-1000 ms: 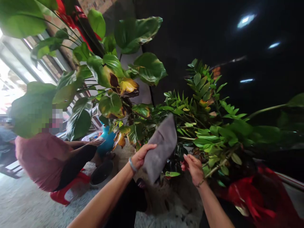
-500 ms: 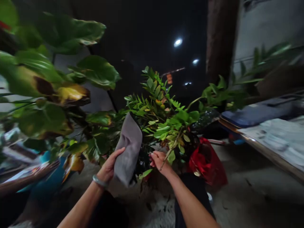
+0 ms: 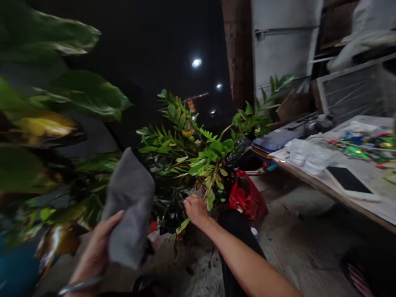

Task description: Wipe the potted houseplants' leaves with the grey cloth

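A grey cloth, folded and standing up at a slant, is held by its near side in my left hand; the thumb lies across its face. A bracelet rings that wrist. My right hand is curled closed at the lower part of a leafy green plant. Its fingertips face away, so whatever they pinch is hidden. A thin stem and a few leaves hang close beside this hand, and a low leaf pokes out beneath it.
On the left, a large-leaved plant with browned edges reaches close. A red bag sits on the floor. To the right, a table carries a phone, clear plastic and colourful small items. A blue container stands lower left.
The view has swung right, bringing more of the table into sight. The left hand and cloth are nearer and further left in view. My right hand stays closed by the plant.
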Tool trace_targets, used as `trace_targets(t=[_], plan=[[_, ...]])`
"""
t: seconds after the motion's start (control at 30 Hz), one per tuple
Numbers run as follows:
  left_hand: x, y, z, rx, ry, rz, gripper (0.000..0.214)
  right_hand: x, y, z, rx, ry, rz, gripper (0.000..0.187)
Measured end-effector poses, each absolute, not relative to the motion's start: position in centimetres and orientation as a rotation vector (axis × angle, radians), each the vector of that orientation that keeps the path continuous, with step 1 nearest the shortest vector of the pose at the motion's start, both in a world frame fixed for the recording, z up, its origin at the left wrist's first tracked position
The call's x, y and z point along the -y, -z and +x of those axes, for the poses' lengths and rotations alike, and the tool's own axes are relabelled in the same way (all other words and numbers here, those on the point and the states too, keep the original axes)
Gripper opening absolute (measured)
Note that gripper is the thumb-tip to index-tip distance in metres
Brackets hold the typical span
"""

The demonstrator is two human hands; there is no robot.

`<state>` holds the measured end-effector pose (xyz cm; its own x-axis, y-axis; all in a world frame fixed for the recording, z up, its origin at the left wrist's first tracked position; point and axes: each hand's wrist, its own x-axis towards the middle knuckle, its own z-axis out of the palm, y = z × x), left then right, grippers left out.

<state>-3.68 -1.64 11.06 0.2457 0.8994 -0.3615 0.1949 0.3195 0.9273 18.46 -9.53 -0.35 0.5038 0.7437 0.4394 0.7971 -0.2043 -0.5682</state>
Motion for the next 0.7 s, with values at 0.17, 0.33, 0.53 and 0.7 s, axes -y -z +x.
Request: trace_targets(t=[0.17,0.33,0.53,0.7], plan=[[7.1,-7.6,-3.7,-1.060,-0.438,1.219,0.039,9.8,0.5,18.9,1.250,0.043,-1.988,0.023],[6.3,-11.8,-5.1,-1.031,-0.611,1.302,0.038,9.9,0.9,18.9,1.290,0.002,-1.913,0.030],[3.4,-13.3,-1.5,-1.138,-0.979,1.169,0.037,9.5,0.8,18.1,1.263,-0.040,-1.864,0.031],[6.7,-8.0,-3.0,-1.001,-0.479,1.204,0.037,9.7,1.1,18.6,1.243,-0.104,-1.805,0.031]])
